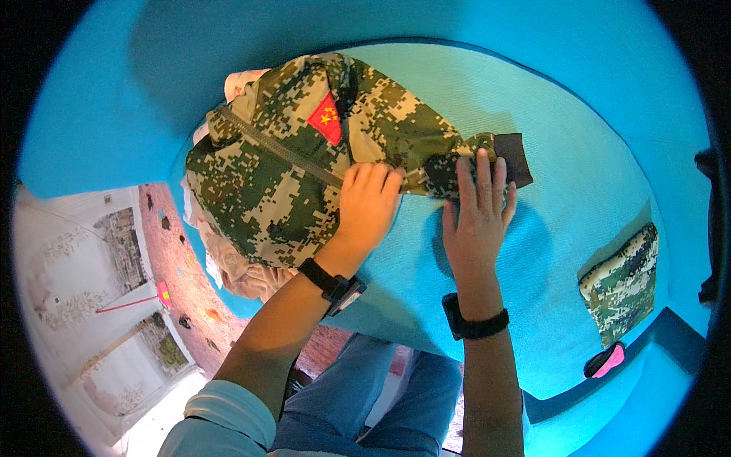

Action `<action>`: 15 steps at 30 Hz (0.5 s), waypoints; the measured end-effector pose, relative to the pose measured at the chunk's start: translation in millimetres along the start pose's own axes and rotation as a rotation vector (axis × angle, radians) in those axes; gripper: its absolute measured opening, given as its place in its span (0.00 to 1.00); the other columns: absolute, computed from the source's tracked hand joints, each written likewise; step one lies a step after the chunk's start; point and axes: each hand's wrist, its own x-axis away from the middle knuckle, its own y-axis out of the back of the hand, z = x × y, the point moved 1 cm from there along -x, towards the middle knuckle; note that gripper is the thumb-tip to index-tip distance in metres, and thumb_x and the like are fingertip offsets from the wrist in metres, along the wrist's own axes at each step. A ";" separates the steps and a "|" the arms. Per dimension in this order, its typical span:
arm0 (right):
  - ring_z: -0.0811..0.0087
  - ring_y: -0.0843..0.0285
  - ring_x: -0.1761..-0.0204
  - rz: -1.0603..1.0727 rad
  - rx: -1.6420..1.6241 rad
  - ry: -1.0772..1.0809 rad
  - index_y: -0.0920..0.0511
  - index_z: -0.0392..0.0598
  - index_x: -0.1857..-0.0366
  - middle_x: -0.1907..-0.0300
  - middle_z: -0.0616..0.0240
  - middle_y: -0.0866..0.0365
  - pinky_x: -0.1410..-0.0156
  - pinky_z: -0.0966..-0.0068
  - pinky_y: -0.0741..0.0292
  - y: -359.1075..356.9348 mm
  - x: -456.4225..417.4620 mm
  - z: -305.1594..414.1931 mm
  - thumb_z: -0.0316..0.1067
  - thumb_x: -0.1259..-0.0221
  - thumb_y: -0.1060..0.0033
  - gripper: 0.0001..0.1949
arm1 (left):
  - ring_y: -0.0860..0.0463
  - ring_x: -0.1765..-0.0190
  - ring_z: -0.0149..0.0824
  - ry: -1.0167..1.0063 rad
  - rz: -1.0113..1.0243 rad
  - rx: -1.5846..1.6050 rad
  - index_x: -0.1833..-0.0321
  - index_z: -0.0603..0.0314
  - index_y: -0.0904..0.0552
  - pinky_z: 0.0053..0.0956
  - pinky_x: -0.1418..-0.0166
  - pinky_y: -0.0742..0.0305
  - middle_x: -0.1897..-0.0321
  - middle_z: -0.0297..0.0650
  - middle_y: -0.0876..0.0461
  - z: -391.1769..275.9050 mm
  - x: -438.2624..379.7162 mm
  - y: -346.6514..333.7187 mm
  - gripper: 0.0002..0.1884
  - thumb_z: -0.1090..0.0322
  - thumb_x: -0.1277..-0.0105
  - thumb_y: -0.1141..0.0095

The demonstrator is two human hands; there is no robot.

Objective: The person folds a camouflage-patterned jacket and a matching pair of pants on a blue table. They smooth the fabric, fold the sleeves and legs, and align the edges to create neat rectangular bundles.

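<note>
A camouflage jacket (274, 194) with a zipper and a red patch lies bunched at the left, one sleeve stretched out to the right. My left hand (370, 191) rests with bent fingers on the jacket's lower edge beside the zipper; whether it pinches the cloth is hidden. My right hand (480, 200) lies palm down, fingers apart, on the sleeve near its dark ribbed cuff (513, 160). Both wrists wear black bands. Beneath the jacket is a light blue-green cloth surface (571, 171).
A folded camouflage cloth (622, 280) lies at the right, with a small pink and black item (605, 360) below it. Beige fabric (240, 271) shows under the jacket. Blue padded sides (342, 23) curve around the surface. Small scraps dot the floor (177, 251) at left.
</note>
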 end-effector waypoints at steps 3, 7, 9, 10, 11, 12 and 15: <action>0.55 0.38 0.23 -0.013 -0.010 0.085 0.18 0.47 0.54 0.32 0.62 0.24 0.21 0.43 0.46 -1.3 -2.2 0.8 0.32 0.36 0.38 0.09 | 0.20 0.51 0.48 -0.015 -0.027 0.159 0.47 0.58 0.17 0.41 0.47 0.27 0.55 0.42 0.19 -7.4 -0.3 6.5 0.23 0.70 0.49 0.33; 0.54 0.21 0.37 -0.213 -0.200 0.090 0.21 0.47 0.58 0.44 0.59 0.15 0.27 0.47 0.36 31.0 28.7 -21.0 0.37 0.35 0.42 0.08 | 0.19 0.54 0.46 -0.010 -0.051 0.535 0.49 0.57 0.16 0.41 0.50 0.25 0.57 0.41 0.18 -50.1 11.0 22.9 0.22 0.69 0.50 0.33; 0.55 0.19 0.40 -0.265 -0.214 0.019 0.21 0.47 0.57 0.45 0.58 0.15 0.31 0.50 0.32 57.0 57.7 -32.7 0.41 0.27 0.46 0.10 | 0.18 0.54 0.44 -0.179 -0.118 0.556 0.47 0.57 0.17 0.42 0.50 0.25 0.55 0.40 0.18 -78.2 17.9 32.0 0.22 0.67 0.48 0.34; 0.54 0.19 0.41 -0.256 -0.161 -0.021 0.21 0.46 0.57 0.45 0.56 0.15 0.33 0.52 0.29 71.4 75.2 -39.2 0.39 0.30 0.42 0.08 | 0.18 0.53 0.44 -0.203 -0.071 0.610 0.47 0.57 0.17 0.43 0.48 0.24 0.54 0.40 0.18 -93.6 22.5 35.4 0.22 0.66 0.47 0.34; 0.52 0.19 0.42 -0.226 -0.069 -0.073 0.21 0.45 0.58 0.46 0.55 0.15 0.34 0.55 0.27 85.1 93.6 -45.8 0.35 0.32 0.40 0.07 | 0.18 0.51 0.44 -0.229 -0.024 0.664 0.46 0.57 0.18 0.44 0.47 0.24 0.53 0.40 0.18 -109.1 27.3 39.0 0.22 0.66 0.46 0.35; 0.51 0.19 0.44 -0.239 -0.079 -0.155 0.21 0.43 0.58 0.48 0.55 0.14 0.35 0.56 0.27 95.6 112.5 -52.8 0.33 0.32 0.41 0.06 | 0.18 0.50 0.44 -0.257 0.038 0.717 0.45 0.57 0.18 0.44 0.45 0.23 0.52 0.40 0.18 -123.4 31.6 41.3 0.22 0.65 0.44 0.36; 0.51 0.19 0.49 -0.265 0.057 -0.308 0.21 0.41 0.56 0.51 0.54 0.14 0.38 0.57 0.26 121.0 168.8 -86.6 0.28 0.31 0.44 0.05 | 0.18 0.46 0.43 -0.334 0.085 0.712 0.42 0.57 0.19 0.46 0.37 0.24 0.50 0.40 0.18 -160.0 39.3 42.1 0.21 0.66 0.41 0.40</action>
